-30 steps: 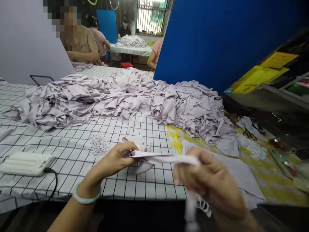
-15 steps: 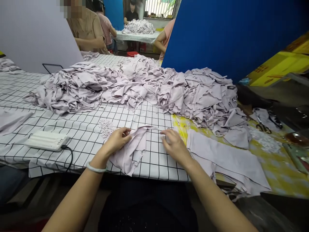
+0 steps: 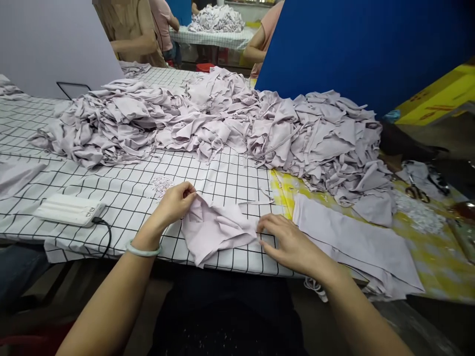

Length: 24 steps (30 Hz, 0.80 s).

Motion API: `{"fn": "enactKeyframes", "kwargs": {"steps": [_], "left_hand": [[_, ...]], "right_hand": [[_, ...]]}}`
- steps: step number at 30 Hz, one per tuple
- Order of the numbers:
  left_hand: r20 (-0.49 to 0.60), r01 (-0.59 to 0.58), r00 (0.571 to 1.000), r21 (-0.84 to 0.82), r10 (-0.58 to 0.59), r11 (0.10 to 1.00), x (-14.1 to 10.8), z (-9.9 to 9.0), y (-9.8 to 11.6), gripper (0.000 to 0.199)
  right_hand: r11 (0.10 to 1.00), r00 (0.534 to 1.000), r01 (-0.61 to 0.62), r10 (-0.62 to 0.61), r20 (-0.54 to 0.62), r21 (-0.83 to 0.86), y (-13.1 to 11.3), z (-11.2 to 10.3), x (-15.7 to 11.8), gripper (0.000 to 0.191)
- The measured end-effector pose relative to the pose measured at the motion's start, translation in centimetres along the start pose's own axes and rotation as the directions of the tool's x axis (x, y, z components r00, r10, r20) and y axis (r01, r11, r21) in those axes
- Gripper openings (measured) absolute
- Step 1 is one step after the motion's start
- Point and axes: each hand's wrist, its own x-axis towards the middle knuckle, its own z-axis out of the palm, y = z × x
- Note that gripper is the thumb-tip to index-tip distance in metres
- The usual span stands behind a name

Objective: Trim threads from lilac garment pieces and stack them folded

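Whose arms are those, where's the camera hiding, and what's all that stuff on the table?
There's no robot here: those are a person's own two arms. The camera is worn on that person's head, looking forward and down, so you see almost what they see.

The left hand, with a pale bracelet on its wrist, pinches one corner of a piece of cloth. The right hand is open beside the other end; I can't tell whether its fingertips touch it.

The table wears a checked tablecloth. Across it lies a big heap of cloth. On the left is a white box with a black cable. On the right are more flat cloth and scissors.
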Motion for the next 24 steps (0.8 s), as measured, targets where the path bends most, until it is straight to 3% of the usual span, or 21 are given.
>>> {"fn": "enactKeyframes", "kwargs": {"steps": [2, 4, 6, 8, 10, 14, 16, 18, 21, 24], "left_hand": [[0.035, -0.019, 0.999, -0.048, 0.021, 0.999, 0.0, 0.6, 0.6, 0.016], [0.095, -0.046, 0.994, -0.166, 0.063, 0.985, -0.3, 1.0, 1.6, 0.017], [0.151, -0.071, 0.981, -0.307, 0.122, 0.949, -1.1, 0.8, 2.8, 0.019], [0.195, -0.06, 0.968, -0.438, 0.16, 0.897, -2.4, -0.3, 4.1, 0.02], [0.259, 0.008, 0.954, -0.527, 0.152, 0.85, -4.3, -2.0, 5.3, 0.022], [0.378, 0.143, 0.91, -0.67, 0.169, 0.728, -8.1, -5.7, 7.2, 0.03], [0.375, 0.135, 0.898, -0.733, 0.23, 0.667, -8.5, -6.6, 7.6, 0.039], [0.365, 0.112, 0.896, -0.736, 0.251, 0.668, -7.5, -6.6, 7.5, 0.043], [0.352, 0.076, 0.908, -0.67, 0.226, 0.738, -4.3, -5.3, 6.6, 0.049], [0.384, 0.043, 0.899, -0.554, 0.209, 0.831, -1.2, -3.1, 5.0, 0.055]], "right_hand": [[0.997, 0.995, -0.056, 0.06, -0.078, 0.057, -0.6, 0.8, 1.5, 0.029], [0.995, 0.986, -0.029, 0.044, -0.162, 0.097, -1.3, 2.0, 4.6, 0.037], [0.987, 0.995, 0.069, -0.059, -0.074, 0.142, -2.2, 2.8, 7.4, 0.024], [0.961, 0.99, 0.097, -0.119, 0.071, 0.258, -2.9, 2.3, 8.4, 0.009], [0.893, 0.984, -0.008, -0.072, 0.16, 0.451, -3.4, 0.5, 7.0, 0.021], [0.566, 0.961, -0.229, 0.0, 0.277, 0.792, -4.3, -4.7, 0.3, 0.033], [0.459, 0.959, -0.27, 0.047, 0.28, 0.846, -4.6, -6.2, -2.3, 0.035], [0.398, 0.95, -0.312, 0.144, 0.277, 0.863, -4.4, -6.2, -3.3, 0.035], [0.408, 0.93, -0.339, 0.28, 0.237, 0.848, -2.4, -4.1, -2.3, 0.034], [0.601, 0.919, -0.311, 0.388, 0.072, 0.736, 0.7, -1.2, -0.4, 0.033]]}}
